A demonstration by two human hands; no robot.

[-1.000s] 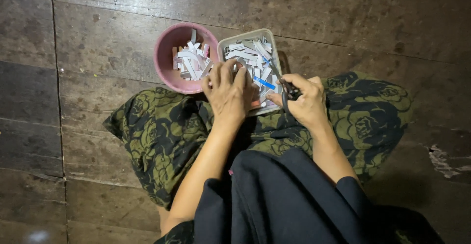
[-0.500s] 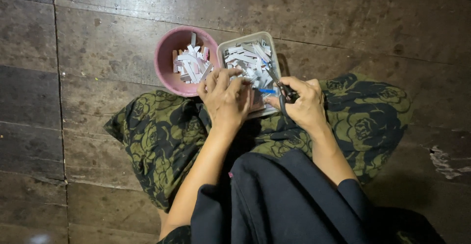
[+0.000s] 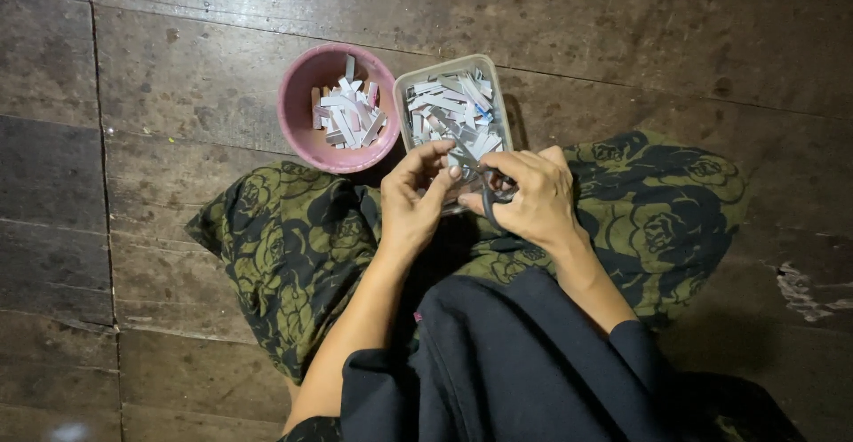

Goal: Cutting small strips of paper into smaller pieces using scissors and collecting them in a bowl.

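My right hand (image 3: 533, 198) grips dark scissors (image 3: 490, 200); my left hand (image 3: 413, 198), now lifted off the clear tub (image 3: 404, 95) of paper strips (image 3: 453, 113), pinches a small piece at the blades. The pink bowl (image 3: 298, 113) sits just beside the tub.

Dark, worn floorboards (image 3: 675, 33) run side to side across the whole scene, with grime in the seams. Dim light leaves a faint sheen on the far planks. A pale scuffed patch (image 3: 804, 286) marks the wood.
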